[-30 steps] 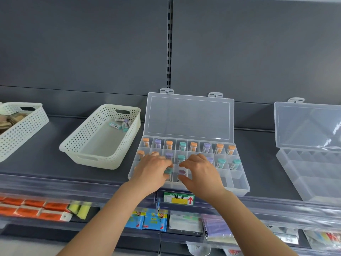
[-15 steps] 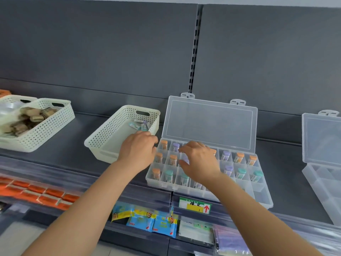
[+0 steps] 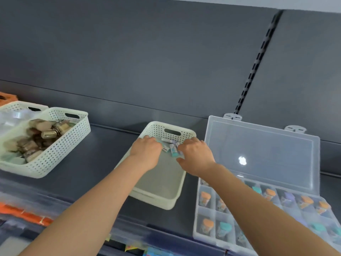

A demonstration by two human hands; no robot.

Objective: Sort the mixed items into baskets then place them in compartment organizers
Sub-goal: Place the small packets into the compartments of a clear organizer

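Frame centre: left hand point(image 3: 145, 154) and right hand point(image 3: 195, 157) inside white basket point(image 3: 156, 129) | fingers bent over small vials point(image 3: 172, 147) at its far end, grip cannot be told | open organizer point(image 3: 267, 154) at lower right.

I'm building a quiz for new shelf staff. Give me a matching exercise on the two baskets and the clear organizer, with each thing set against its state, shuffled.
Things:
1. left basket
2. middle basket
3. organizer

States:
A. lid up, capped vials in cells
B. left hand and right hand inside
C. heaped with brownish items

Pairs: 1-C, 2-B, 3-A
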